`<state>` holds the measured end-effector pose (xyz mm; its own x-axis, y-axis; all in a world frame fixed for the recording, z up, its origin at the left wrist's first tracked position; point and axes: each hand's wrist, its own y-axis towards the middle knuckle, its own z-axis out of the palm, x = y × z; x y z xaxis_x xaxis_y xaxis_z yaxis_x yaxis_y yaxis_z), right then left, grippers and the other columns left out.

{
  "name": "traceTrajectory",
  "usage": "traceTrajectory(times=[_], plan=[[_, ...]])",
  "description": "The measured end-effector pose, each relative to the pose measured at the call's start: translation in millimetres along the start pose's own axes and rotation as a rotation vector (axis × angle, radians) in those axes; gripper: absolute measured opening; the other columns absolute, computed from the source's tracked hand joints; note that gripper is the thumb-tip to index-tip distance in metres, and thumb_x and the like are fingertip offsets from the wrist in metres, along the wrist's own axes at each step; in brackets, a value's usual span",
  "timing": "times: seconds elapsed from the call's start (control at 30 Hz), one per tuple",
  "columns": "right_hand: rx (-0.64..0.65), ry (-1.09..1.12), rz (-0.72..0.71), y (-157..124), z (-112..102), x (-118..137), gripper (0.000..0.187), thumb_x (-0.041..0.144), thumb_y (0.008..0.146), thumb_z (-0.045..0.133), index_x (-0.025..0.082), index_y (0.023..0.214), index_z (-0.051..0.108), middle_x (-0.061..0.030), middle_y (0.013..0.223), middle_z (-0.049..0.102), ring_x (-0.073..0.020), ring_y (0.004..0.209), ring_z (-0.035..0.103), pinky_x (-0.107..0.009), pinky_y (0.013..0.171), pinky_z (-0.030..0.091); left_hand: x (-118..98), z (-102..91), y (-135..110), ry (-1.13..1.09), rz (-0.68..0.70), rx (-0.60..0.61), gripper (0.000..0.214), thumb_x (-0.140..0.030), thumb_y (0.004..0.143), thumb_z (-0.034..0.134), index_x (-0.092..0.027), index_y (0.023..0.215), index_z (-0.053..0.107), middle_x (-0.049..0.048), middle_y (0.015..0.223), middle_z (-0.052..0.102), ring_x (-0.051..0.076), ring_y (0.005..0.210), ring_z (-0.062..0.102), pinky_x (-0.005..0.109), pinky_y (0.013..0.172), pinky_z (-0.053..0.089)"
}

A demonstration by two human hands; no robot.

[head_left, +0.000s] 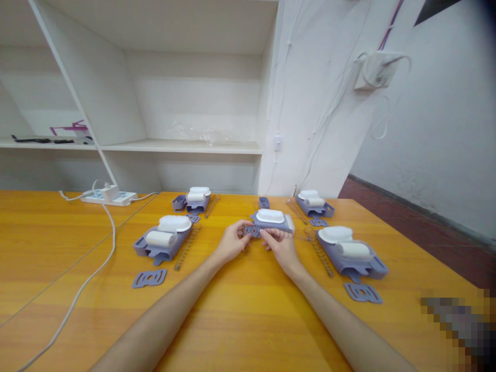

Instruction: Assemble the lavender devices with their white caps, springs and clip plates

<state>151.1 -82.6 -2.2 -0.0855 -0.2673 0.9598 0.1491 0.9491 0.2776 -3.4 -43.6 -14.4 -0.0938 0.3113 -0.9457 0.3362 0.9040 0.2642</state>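
Note:
My left hand and my right hand meet at the middle of the orange table. Both pinch a small flat purple plate held just in front of a purple-and-white plastic unit. A thin metal spring stretches right from my right hand's fingers. The fingers of both hands are curled together around the plate.
More purple-and-white units sit at the near left, far left, far right and near right, each with springs and flat purple plates beside them. A white power strip with cable lies at the left. White shelves stand behind.

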Motion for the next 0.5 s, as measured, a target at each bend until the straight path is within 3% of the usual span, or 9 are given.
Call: traceTrajectory(times=[0.2, 0.5], plan=[[0.031, -0.155, -0.057, 1.1, 1.4, -5.3, 0.034, 0.048, 0.071, 0.061, 0.016, 0.062, 0.065, -0.0015, 0.050, 0.059, -0.0130, 0.046, 0.051, -0.023, 0.044, 0.039, -9.0, -2.6, -1.3, -0.080, -0.003, 0.054, 0.041, -0.031, 0.072, 0.062, -0.013, 0.109, 0.055, 0.0019, 0.071, 0.058, 0.009, 0.053, 0.053, 0.017, 0.041, 0.041], [0.059, -0.127, -0.051, 1.5, 1.1, -4.4, 0.030, 0.045, 0.072, 0.060, 0.016, 0.065, 0.066, -0.0014, 0.055, 0.061, -0.0129, 0.048, 0.051, -0.023, 0.046, 0.039, -13.2, -3.5, -3.1, -0.076, -0.031, 0.080, 0.047, -0.039, 0.071, 0.064, -0.011, 0.108, 0.055, 0.0010, 0.064, 0.058, 0.010, 0.051, 0.052, 0.019, 0.042, 0.041]])
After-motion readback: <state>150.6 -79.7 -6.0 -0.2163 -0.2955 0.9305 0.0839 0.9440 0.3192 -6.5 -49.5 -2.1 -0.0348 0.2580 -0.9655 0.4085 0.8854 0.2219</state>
